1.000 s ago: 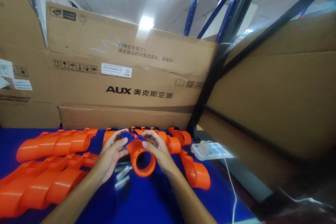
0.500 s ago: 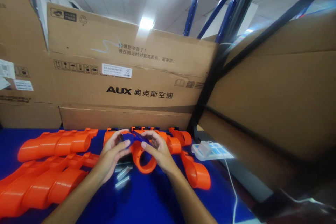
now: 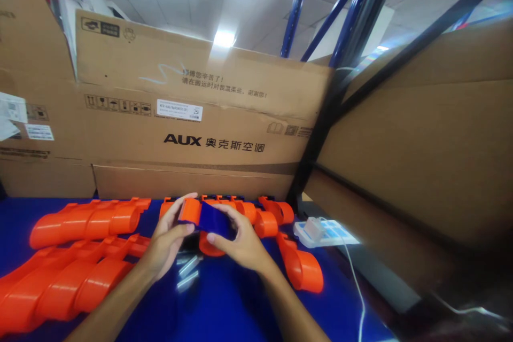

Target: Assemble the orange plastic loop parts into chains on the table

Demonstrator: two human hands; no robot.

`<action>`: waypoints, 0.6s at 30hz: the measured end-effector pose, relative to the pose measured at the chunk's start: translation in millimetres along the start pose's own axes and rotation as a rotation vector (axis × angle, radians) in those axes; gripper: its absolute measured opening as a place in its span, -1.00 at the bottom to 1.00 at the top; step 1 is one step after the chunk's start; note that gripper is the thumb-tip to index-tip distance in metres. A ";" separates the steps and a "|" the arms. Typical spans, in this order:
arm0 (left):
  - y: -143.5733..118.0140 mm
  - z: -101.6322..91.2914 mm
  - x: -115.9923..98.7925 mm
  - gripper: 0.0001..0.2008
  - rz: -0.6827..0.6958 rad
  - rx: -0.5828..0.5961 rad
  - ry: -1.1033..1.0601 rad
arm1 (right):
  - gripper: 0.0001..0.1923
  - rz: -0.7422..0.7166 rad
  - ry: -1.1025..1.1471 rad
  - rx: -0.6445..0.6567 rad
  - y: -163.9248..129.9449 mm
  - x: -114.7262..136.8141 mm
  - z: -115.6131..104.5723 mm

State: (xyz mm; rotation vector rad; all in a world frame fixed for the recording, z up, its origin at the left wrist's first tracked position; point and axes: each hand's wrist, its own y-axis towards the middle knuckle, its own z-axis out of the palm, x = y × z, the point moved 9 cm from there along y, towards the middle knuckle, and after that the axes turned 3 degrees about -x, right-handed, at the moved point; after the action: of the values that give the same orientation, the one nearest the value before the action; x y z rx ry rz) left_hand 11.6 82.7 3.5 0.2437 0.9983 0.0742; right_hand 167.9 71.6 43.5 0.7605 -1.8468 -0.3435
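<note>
Both hands hold one assembly in front of me: an orange plastic ring-shaped part [image 3: 189, 210] with a dark blue flat piece [image 3: 216, 220] against it. My left hand [image 3: 170, 238] pinches the orange end between thumb and fingers. On the other side, my right hand [image 3: 242, 238] grips the blue piece, its thumb along the lower edge. The orange ring hangs below, mostly hidden by the right thumb. Under the hands, small silvery cylinders [image 3: 188, 273] lie on the blue tabletop [image 3: 208, 315].
Stacked rows of orange ring parts [image 3: 88, 219] lie at the left. More orange parts with dark tops [image 3: 276, 208] stand behind and right; a single one [image 3: 302, 267] lies nearer. A white power strip [image 3: 324, 231] trails a cable. Cardboard [image 3: 224, 117] and a rack post [image 3: 316, 144] rise behind.
The held assembly has been tilted: the blue piece's broad face and the orange end now show, while the ring's opening has turned out of sight. Both hands stay in nearly the same place.
</note>
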 end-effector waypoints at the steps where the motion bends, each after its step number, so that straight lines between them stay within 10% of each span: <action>1: -0.1 0.7 -0.9 -0.33 0.005 0.002 0.005 | -0.40 -0.026 -0.063 -0.013 -0.5 3.2 -0.7; 18: 2.3 -4.6 -16.9 -0.65 0.222 -0.110 0.244 | -0.33 -0.397 -0.510 -0.166 -14.4 31.5 2.3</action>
State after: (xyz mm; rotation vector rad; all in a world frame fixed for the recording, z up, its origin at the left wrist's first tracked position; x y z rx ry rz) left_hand -1.3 82.7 15.6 0.2476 1.2021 0.3671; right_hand 163.2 40.1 57.4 0.9872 -2.0912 -1.0110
